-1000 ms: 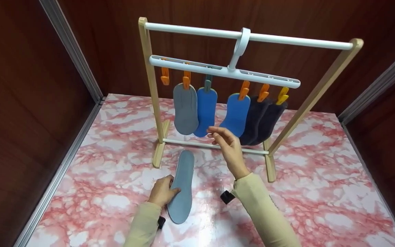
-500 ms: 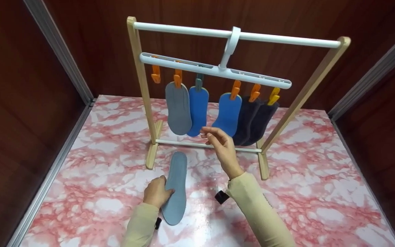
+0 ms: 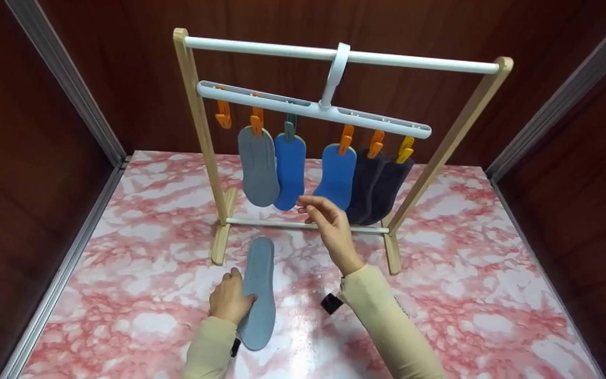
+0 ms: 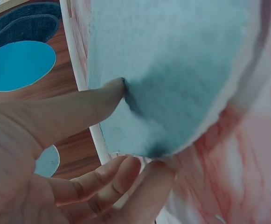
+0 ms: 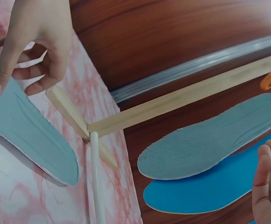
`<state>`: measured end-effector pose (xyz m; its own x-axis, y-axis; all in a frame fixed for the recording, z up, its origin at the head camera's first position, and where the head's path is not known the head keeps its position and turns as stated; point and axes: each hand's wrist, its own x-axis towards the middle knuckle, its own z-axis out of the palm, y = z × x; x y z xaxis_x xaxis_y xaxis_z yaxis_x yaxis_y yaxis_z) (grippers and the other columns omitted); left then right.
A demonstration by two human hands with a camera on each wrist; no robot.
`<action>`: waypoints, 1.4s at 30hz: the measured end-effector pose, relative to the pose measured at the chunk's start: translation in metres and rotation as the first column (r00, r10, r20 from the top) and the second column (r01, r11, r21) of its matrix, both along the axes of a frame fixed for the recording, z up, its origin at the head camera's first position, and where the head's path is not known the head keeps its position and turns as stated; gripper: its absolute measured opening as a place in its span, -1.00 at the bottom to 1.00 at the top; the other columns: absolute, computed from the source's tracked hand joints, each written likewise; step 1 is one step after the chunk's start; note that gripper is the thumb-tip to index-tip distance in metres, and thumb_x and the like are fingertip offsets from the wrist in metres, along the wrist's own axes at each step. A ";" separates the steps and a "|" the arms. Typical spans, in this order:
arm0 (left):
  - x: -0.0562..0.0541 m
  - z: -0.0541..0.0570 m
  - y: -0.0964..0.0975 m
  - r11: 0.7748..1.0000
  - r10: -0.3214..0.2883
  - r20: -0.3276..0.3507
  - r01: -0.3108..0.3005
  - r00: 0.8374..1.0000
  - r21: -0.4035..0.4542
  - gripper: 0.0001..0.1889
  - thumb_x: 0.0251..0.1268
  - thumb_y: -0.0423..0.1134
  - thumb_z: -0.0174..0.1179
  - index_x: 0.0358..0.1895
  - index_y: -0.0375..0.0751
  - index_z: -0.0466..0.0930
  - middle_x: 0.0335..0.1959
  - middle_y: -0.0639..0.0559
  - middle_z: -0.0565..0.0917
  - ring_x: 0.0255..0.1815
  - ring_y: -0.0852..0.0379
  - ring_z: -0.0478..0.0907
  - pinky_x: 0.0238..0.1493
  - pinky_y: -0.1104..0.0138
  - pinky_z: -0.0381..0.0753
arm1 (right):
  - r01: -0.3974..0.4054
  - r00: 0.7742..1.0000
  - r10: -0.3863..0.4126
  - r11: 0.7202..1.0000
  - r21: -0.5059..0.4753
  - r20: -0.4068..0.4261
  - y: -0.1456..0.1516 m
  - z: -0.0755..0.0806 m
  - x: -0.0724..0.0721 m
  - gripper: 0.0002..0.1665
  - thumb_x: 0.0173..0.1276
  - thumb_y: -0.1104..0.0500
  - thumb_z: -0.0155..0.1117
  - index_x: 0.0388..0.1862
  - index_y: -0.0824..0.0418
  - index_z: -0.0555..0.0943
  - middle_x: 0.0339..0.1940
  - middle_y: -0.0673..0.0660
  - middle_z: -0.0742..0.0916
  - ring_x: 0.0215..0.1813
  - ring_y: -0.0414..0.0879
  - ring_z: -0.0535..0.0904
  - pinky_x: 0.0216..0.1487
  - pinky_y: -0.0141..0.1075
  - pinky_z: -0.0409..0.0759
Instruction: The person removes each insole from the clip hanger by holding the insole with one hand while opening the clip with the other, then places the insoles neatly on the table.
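Observation:
My left hand (image 3: 229,297) pinches the edge of a grey insole (image 3: 262,295) lying at the front of the rack. In the left wrist view the thumb (image 4: 109,93) presses on its upper face, while the other fingers are at its edge. My right hand (image 3: 330,223) is raised before the hanging insoles, its fingers loosely bent with nothing in them. Behind it hang a blue insole (image 3: 290,168) on a dark green clip and a second blue insole (image 3: 339,173) on an orange clip. A grey insole (image 3: 257,168) hangs to their left.
A wooden rack (image 3: 195,121) with a white top bar (image 3: 413,60) carries a white clip hanger (image 3: 271,102). Its leftmost orange clip (image 3: 223,116) holds nothing. Dark insoles (image 3: 387,187) hang at the right end. Brown panels (image 3: 45,237) enclose the marbled table (image 3: 492,252).
The head view has turned a little to the right, so the rack and both hands sit further left in it. The left hand keeps its pinch on the grey insole.

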<state>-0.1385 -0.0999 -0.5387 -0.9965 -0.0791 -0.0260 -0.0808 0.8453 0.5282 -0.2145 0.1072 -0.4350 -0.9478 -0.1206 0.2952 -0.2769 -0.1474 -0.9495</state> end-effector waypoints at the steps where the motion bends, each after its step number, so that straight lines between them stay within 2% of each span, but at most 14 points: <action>1: 0.000 0.000 0.000 1.000 0.000 0.002 0.000 1.000 0.001 -0.37 -0.10 -0.23 0.46 0.00 -0.53 0.38 -0.28 -0.33 0.56 -0.33 -0.30 0.59 -0.34 -0.09 0.56 | 0.000 1.000 0.000 1.000 0.002 0.002 0.000 0.001 0.001 -0.66 0.43 0.24 0.11 0.06 0.45 0.56 -0.04 0.22 0.71 -0.03 0.04 0.61 -0.07 -0.23 0.55; 4: 0.000 0.001 0.001 1.000 -0.006 -0.001 0.006 1.000 0.003 -0.31 -0.11 -0.25 0.47 0.06 -0.57 0.34 -0.25 -0.36 0.55 -0.31 -0.32 0.59 -0.33 -0.09 0.56 | 0.002 1.000 -0.002 1.000 0.005 0.010 0.000 0.002 0.002 -0.66 0.43 0.25 0.11 0.07 0.44 0.56 -0.04 0.19 0.71 -0.02 0.04 0.61 -0.07 -0.22 0.55; 6: 0.000 0.001 0.001 1.000 -0.012 -0.006 0.012 1.000 0.005 -0.35 -0.11 -0.26 0.47 0.01 -0.55 0.36 -0.27 -0.35 0.54 -0.33 -0.31 0.58 -0.33 -0.08 0.56 | 0.001 1.000 -0.001 1.000 0.000 0.010 0.001 0.003 0.002 -0.66 0.43 0.25 0.10 0.07 0.44 0.56 -0.05 0.17 0.71 -0.04 -0.01 0.62 -0.07 -0.23 0.55; 10: 0.001 0.000 0.000 0.999 -0.044 -0.020 0.044 0.999 0.014 -0.60 -0.10 -0.29 0.43 -0.27 -0.42 0.44 -0.39 -0.24 0.51 -0.42 -0.22 0.55 -0.39 -0.04 0.53 | -0.001 1.000 0.001 1.000 -0.012 -0.001 0.001 0.004 0.003 -0.67 0.43 0.26 0.09 0.06 0.46 0.56 -0.06 0.17 0.71 -0.06 -0.08 0.63 -0.08 -0.24 0.54; 15: 0.004 0.000 -0.002 0.996 -0.082 -0.044 0.084 0.996 0.024 -0.76 -0.05 -0.34 0.38 -0.48 -0.28 0.44 -0.51 -0.10 0.45 -0.49 -0.10 0.50 -0.48 0.05 0.47 | -0.015 1.000 0.015 1.000 -0.017 -0.010 -0.001 0.005 0.003 -0.66 0.44 0.24 0.10 0.07 0.45 0.56 -0.03 0.23 0.70 -0.01 0.06 0.61 -0.07 -0.24 0.54; 20: 0.006 0.000 -0.002 0.993 -0.095 -0.088 0.101 0.992 0.060 -0.79 -0.02 -0.36 0.34 -0.47 -0.26 0.43 -0.53 -0.06 0.44 -0.51 -0.05 0.48 -0.51 0.10 0.43 | -0.018 1.000 0.018 1.000 -0.006 -0.010 -0.001 0.004 0.003 -0.66 0.45 0.23 0.10 0.07 0.45 0.56 -0.02 0.27 0.69 0.01 0.10 0.60 -0.08 -0.28 0.55; 25: 0.003 0.001 0.003 0.986 -0.102 -0.136 0.118 0.986 0.117 -0.80 0.06 -0.30 0.32 -0.48 -0.22 0.44 -0.55 -0.01 0.44 -0.55 0.05 0.42 -0.54 0.18 0.39 | -0.001 1.000 0.001 1.000 -0.006 -0.009 0.003 0.004 0.003 -0.66 0.44 0.25 0.09 0.06 0.48 0.55 -0.05 0.24 0.69 -0.02 0.06 0.61 -0.07 -0.24 0.55; 29: -0.003 0.005 0.005 0.983 -0.093 -0.182 0.120 0.979 0.140 -0.83 0.12 -0.30 0.29 -0.47 -0.20 0.47 -0.52 -0.01 0.48 -0.53 0.07 0.46 -0.52 0.19 0.42 | 0.001 1.000 -0.001 1.000 -0.008 -0.011 0.005 0.005 0.004 -0.66 0.44 0.25 0.10 0.06 0.49 0.54 -0.07 0.14 0.71 -0.03 0.03 0.61 -0.07 -0.24 0.54; 36: -0.016 0.013 0.003 0.978 -0.090 -0.232 0.130 0.969 0.163 -0.92 0.18 -0.32 0.23 -0.40 -0.21 0.53 -0.43 -0.05 0.53 -0.45 0.05 0.50 -0.42 0.15 0.49 | -0.002 1.000 0.002 1.000 -0.010 -0.020 0.005 0.006 0.004 -0.67 0.44 0.26 0.09 0.05 0.47 0.55 -0.09 0.12 0.71 -0.05 -0.03 0.61 -0.08 -0.26 0.55; 42: -0.028 0.020 0.001 0.969 -0.081 -0.246 0.134 0.966 0.206 -0.92 0.20 -0.32 0.23 -0.31 -0.24 0.56 -0.30 -0.13 0.58 -0.31 -0.04 0.54 -0.27 0.07 0.52 | 0.001 1.000 -0.001 1.000 -0.008 -0.022 0.005 0.006 0.003 -0.67 0.43 0.29 0.08 0.05 0.48 0.55 -0.10 0.09 0.72 -0.06 -0.01 0.61 -0.09 -0.27 0.55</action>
<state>-0.1668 -0.0987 -0.5183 -0.9789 0.0098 0.2043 0.1520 0.7034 0.6944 -0.2119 0.1120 -0.4288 -0.9411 -0.1173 0.3172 -0.2982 -0.1547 -0.9419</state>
